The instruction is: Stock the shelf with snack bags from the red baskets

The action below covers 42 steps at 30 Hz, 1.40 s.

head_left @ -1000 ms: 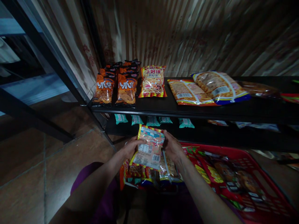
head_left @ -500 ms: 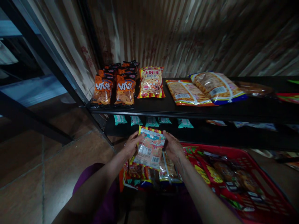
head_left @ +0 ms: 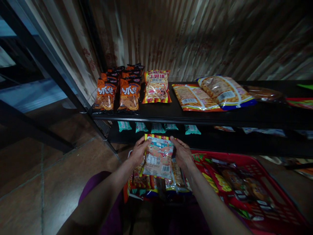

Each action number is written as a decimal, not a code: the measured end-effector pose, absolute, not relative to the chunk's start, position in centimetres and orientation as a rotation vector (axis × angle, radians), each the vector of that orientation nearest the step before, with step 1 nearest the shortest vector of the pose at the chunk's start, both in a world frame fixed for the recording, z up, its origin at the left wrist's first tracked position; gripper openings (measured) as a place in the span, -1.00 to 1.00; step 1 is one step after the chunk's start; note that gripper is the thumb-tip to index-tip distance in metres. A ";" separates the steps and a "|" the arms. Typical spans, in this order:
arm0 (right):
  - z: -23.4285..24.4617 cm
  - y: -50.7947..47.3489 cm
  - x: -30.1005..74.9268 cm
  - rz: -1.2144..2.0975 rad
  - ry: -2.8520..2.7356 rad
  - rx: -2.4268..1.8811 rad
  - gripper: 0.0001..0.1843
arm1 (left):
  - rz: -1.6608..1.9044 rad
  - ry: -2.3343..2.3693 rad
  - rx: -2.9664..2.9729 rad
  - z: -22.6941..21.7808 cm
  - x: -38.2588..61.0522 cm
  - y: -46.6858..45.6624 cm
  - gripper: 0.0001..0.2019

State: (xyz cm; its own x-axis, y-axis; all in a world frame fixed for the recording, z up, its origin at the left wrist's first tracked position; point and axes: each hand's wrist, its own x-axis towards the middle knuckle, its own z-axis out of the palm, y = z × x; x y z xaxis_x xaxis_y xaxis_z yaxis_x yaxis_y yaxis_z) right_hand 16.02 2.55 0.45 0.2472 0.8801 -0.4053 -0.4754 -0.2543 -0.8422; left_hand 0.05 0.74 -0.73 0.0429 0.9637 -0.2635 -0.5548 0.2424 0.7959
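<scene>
Between my two hands is a snack bag (head_left: 158, 158) with a yellow-and-red striped top edge, its printed back and barcode facing up. My left hand (head_left: 139, 150) grips its left edge, thumb on top. My right hand (head_left: 182, 151) closes on the upper right edge; its fingers are partly hidden behind the bag. Below the held bag, more snack packets (head_left: 176, 181) lie in the red basket (head_left: 271, 178). On the shelf ahead, a bag with the same yellow-and-red stripes (head_left: 156, 86) stands upright.
Orange-and-black snack bags (head_left: 129, 94) stand in rows at the shelf's left end. Two larger snack bags (head_left: 226, 93) lie flat and overlapping on the black shelf (head_left: 156, 114). Small teal packets (head_left: 192, 129) sit one level lower. A dark metal post (head_left: 80, 101) rises at the left.
The held bag has turned slightly and sits a little straighter between both hands. The view has shifted slightly; the things on the shelf have not moved.
</scene>
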 end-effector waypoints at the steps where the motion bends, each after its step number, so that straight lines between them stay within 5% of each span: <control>1: 0.3 2.6 16.1 1.354 -0.449 -1.257 -0.64 | 1.262 0.911 0.576 -0.8 0.1 0.7 -0.69; 19: 0.4 2.4 16.0 1.328 -0.530 -1.244 -0.70 | 1.280 0.941 0.360 -0.8 -0.4 0.5 -0.59; 34: 0.4 1.5 16.3 1.750 -0.714 -1.142 -0.71 | 1.346 0.915 0.310 -1.4 -1.4 1.5 -0.66; 42: -0.2 0.9 16.2 1.921 -0.778 -1.118 -0.52 | 1.426 0.927 0.286 -1.8 -2.0 2.2 -0.73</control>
State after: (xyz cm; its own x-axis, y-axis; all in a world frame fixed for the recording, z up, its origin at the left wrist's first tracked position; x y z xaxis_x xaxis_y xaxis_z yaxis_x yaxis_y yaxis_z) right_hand 16.20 0.95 -0.22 -0.3217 0.8454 -0.4264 -0.3100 -0.5196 -0.7962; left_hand -2.01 2.20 -1.76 -0.1221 0.9198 -0.3730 -0.7142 0.1795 0.6765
